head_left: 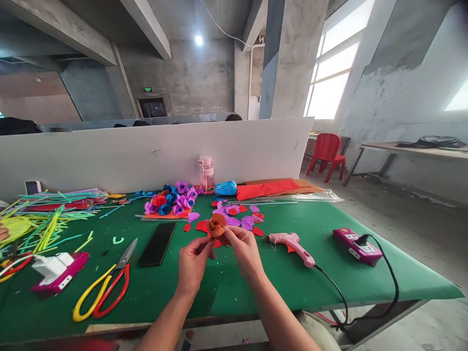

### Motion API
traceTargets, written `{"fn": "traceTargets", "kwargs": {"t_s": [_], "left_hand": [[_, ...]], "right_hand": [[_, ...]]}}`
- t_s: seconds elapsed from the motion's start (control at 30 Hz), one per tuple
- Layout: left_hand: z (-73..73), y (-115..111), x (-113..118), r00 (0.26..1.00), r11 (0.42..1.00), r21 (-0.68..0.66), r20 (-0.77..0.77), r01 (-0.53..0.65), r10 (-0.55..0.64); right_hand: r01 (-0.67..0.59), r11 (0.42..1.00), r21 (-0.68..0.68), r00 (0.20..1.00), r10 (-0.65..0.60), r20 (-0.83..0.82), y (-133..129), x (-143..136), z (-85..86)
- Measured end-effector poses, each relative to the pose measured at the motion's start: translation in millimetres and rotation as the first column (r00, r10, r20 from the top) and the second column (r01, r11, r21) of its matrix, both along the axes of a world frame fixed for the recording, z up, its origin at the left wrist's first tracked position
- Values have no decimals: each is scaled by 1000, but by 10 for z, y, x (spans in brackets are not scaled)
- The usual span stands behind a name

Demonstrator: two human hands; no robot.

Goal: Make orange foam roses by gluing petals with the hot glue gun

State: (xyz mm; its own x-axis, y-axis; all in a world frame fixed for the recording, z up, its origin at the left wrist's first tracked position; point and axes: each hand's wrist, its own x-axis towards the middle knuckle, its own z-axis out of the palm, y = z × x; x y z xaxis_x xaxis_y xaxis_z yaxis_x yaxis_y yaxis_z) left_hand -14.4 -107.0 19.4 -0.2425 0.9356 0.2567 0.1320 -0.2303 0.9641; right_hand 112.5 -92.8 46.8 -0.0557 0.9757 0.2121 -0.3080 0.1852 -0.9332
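A small orange-brown flower (217,225) with rolled petals is held up between my two hands above the green table. My left hand (193,263) is closed in a pinch just under the flower, at its base. At its side, my right hand (243,248) grips the flower's right edge between thumb and fingers. Behind it lie loose purple petals (247,223) and red petals (202,225). To the right of my right hand rests a pink glue gun (292,243). A black phone (157,244) lies left of my left hand.
Scissors (109,282) and a power strip (60,275) lie at left, near bundles of coloured stems (62,204). Finished flowers (171,199) are piled at the back, beside a pink bottle (206,171). The glue gun's cord runs over the front edge. Another person's hand (3,233) shows far left.
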Motion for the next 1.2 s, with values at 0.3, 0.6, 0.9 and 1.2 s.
{"fn": "traceTargets", "kwargs": {"t_s": [0.3, 0.6, 0.9, 1.2], "left_hand": [[5, -6, 5, 999, 999, 23, -34, -22, 23], [23, -25, 11, 987, 992, 118, -152, -38, 56], [-6, -14, 22, 990, 995, 87, -134, -38, 50], [-2, -16, 17, 987, 995, 92, -151, -38, 52]], "right_hand": [[14, 999, -52, 999, -16, -39, -15, -23, 9], [31, 997, -77, 996, -37, -76, 22, -32, -51], [18, 994, -105, 991, -32, -128, 2, -24, -52], [48, 991, -124, 988, -65, -138, 23, -44, -85]]}}
